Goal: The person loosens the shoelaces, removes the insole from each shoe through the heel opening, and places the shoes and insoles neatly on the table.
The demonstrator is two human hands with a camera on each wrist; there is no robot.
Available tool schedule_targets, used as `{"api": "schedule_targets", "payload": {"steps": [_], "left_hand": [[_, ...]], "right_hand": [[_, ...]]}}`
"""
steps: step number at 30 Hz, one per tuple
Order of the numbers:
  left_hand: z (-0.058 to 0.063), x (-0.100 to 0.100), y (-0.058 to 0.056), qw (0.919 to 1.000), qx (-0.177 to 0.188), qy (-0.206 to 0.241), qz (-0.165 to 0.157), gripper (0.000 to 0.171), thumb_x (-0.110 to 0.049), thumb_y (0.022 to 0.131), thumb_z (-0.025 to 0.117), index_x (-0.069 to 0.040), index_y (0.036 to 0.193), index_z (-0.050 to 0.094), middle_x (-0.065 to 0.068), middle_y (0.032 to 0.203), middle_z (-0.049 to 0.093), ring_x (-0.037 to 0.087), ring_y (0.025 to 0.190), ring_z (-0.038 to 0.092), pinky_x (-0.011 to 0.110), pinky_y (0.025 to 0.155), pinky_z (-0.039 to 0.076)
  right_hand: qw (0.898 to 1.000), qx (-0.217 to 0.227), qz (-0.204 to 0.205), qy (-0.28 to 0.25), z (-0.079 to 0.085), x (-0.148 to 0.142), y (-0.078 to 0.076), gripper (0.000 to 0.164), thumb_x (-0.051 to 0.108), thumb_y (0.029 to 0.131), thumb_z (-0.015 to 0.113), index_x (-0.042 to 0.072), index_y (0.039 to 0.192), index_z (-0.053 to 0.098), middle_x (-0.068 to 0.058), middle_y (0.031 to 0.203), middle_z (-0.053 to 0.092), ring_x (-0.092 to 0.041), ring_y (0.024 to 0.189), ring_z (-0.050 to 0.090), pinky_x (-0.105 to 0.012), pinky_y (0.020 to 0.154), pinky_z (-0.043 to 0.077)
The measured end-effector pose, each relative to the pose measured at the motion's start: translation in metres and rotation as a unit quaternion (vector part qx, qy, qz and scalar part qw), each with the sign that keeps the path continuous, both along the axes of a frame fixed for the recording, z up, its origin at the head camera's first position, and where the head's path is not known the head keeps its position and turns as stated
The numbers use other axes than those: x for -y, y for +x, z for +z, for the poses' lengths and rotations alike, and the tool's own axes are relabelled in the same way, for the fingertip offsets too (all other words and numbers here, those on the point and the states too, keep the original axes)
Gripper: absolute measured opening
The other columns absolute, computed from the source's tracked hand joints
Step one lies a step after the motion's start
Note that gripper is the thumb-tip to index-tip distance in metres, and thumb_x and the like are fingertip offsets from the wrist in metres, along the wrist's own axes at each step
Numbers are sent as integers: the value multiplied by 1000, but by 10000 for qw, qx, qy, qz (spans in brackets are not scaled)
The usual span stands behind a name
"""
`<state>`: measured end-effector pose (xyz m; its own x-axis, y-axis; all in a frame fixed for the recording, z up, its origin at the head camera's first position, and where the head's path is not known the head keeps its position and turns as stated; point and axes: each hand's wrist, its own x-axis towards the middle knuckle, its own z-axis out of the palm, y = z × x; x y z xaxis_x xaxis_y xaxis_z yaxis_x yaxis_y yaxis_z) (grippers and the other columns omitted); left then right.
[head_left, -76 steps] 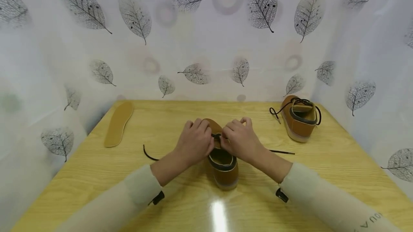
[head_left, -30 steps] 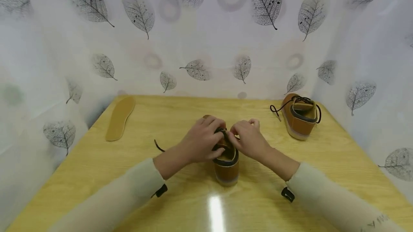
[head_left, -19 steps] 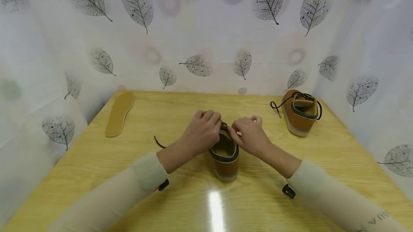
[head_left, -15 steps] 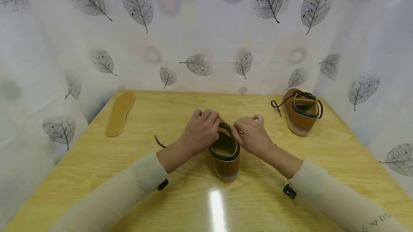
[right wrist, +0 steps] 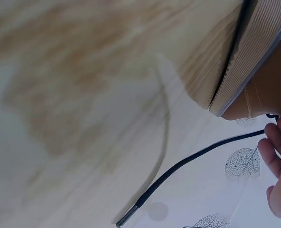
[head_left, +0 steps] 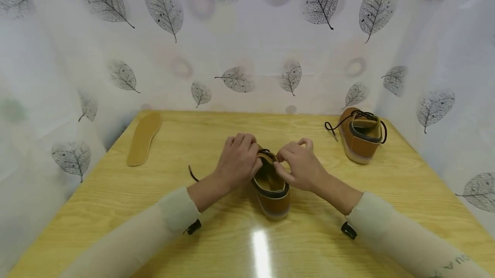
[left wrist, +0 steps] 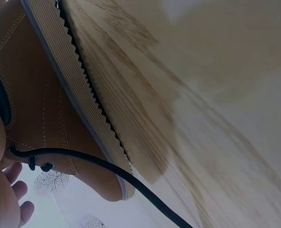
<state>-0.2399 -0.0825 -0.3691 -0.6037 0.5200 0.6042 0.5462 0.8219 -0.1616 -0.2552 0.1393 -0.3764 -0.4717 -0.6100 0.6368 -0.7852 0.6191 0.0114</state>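
A brown lace-up shoe (head_left: 273, 204) stands on the table, its heel toward me and its dark collar open. My left hand (head_left: 236, 162) grips the left edge of the opening near the eyelets, hiding much of the toe. On the opposite side, my right hand (head_left: 303, 167) pinches the right edge between thumb and curled fingers. One end of the black shoelace (left wrist: 114, 170) runs from an eyelet out past my left hand. The other lace end (right wrist: 190, 157), with a metal tip, trails out beside my right fingers (right wrist: 273, 154) in the right wrist view.
A second brown shoe (head_left: 359, 151) with a loosely looped black lace (head_left: 330, 128) stands at the back right. A tan insole (head_left: 144, 138) lies at the back left. A white leaf-print curtain (head_left: 247, 46) encloses the wooden table (head_left: 216, 235) behind and at both sides.
My left hand reached over the shoe opening, then drew back to its left edge. The shoe has turned slightly, its heel shifting right. My right hand stays at the right edge.
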Motion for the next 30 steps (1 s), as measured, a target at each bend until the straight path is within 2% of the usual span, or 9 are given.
{"api": "schedule_targets", "payload": {"steps": [5,8,10,13,15,18,21,27,30], "left_hand": [[2,2,0,9996,-124,-129,-202,17,-25,92,57,-10,87,61,7,108,58,27,98,50,41,82,40],[3,3,1,9973,-371,-33,-626,15,-27,90,67,-12,90,64,6,106,58,26,97,49,43,84,38],[4,2,3,9920,-665,-36,-1069,18,-29,85,75,-15,92,66,5,103,57,25,96,49,44,85,37],[7,-4,8,9779,-1165,-295,-1712,26,-36,76,83,-19,92,70,2,98,57,22,92,48,44,86,35],[10,-8,11,9700,-1380,-538,-1930,30,-41,73,84,-21,90,71,0,96,56,21,91,47,43,86,34],[14,-13,16,9645,-1497,-870,-1996,35,-49,70,85,-23,89,72,-2,97,58,21,91,47,42,86,34],[19,-17,18,9630,-1306,-1118,-2074,33,-52,69,86,-24,79,70,-3,99,60,20,89,46,39,84,33],[25,-27,16,9670,-252,-1421,-2098,35,-51,69,87,-27,64,63,-7,98,57,17,86,40,38,84,29],[24,-32,15,9646,21,-1654,-2052,29,-43,73,84,-27,62,62,-7,99,55,18,90,40,42,88,29]], "right_hand": [[9998,-143,133,73,3,0,-1,16,29,84,67,15,78,64,1,79,66,-20,80,61,-55,83,35],[9996,-257,-28,114,2,3,2,17,28,85,71,15,75,65,1,80,68,-21,84,61,-54,83,36],[9996,-214,-113,118,1,3,4,16,27,86,70,15,75,66,2,81,69,-21,85,59,-52,82,35],[9997,-19,-216,81,0,1,6,16,29,86,73,15,78,68,2,83,69,-21,86,58,-51,82,35],[9996,147,-249,52,-1,-1,7,16,30,85,74,16,81,69,2,85,70,-20,86,58,-51,83,34],[9990,341,-283,56,-2,-2,7,17,31,85,75,16,83,70,2,87,70,-21,86,59,-50,83,34],[9981,476,-372,77,-3,-3,7,15,31,87,74,16,85,72,2,88,70,-20,86,58,-49,83,33],[9965,507,-653,140,-6,-3,7,16,32,89,73,16,89,73,1,87,70,-21,85,59,-49,83,32],[9948,623,-778,195,-6,-1,7,12,27,90,70,16,87,72,0,85,69,-21,83,58,-48,81,32]]}}
